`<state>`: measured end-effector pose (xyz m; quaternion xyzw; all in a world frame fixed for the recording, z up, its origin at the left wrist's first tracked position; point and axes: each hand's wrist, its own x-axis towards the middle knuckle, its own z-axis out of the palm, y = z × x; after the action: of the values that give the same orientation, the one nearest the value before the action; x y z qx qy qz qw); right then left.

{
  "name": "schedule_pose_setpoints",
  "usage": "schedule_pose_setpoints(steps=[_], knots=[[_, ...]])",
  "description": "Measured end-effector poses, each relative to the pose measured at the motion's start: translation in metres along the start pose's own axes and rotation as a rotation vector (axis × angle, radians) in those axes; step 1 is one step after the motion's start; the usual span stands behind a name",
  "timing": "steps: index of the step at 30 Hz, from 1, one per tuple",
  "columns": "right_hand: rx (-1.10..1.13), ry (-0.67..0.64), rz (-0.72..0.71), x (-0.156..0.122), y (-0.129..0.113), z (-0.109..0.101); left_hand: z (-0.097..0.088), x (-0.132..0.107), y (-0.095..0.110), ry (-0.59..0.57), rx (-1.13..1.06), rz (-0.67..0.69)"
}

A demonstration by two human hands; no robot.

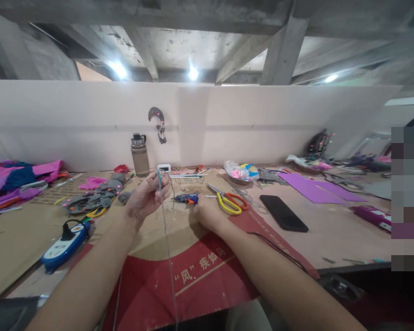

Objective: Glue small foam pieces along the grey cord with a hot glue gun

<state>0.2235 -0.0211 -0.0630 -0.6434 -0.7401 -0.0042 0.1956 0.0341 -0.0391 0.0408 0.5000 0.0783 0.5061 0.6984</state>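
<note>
My left hand [146, 196] is raised above the table, fingers pinched on a thin grey string [166, 239] that hangs down toward me. My right hand [209, 212] rests on the cardboard with its fingers curled beside a blue glue gun [186, 198]; whether it grips the gun is hidden. Scissors with yellow and orange handles [229, 201] lie just right of that hand. A red and tan cardboard sheet [193, 271] lies under both forearms.
A blue and white power strip [65, 243] sits at left, grey felt pieces [89, 200] behind it. A black phone [283, 213] and purple sheets [313, 188] lie at right. A water bottle [140, 155] stands by the white partition. Pink fabric [17, 181] is piled far left.
</note>
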Motion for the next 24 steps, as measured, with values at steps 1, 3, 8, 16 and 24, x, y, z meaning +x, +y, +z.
schedule_pose_setpoints(steps=[1, 3, 8, 16, 24], knots=[[0.001, 0.002, -0.003, 0.002, 0.0, 0.0, 0.001, 0.0, 0.001, -0.001, 0.001, 0.006], [-0.007, 0.017, -0.009, 0.003, 0.0, -0.002, 0.001, -0.001, 0.002, 0.006, 0.003, 0.011], [-0.104, 0.154, -0.039, -0.004, -0.011, -0.012, 0.002, -0.003, 0.006, 0.015, -0.006, 0.019], [-0.109, 0.149, 0.022, 0.027, -0.014, -0.005, -0.003, -0.003, 0.006, -0.044, -0.035, 0.047], [-0.048, 0.133, -0.118, 0.048, 0.007, 0.001, -0.007, -0.002, 0.009, -0.027, -0.095, 0.064]])
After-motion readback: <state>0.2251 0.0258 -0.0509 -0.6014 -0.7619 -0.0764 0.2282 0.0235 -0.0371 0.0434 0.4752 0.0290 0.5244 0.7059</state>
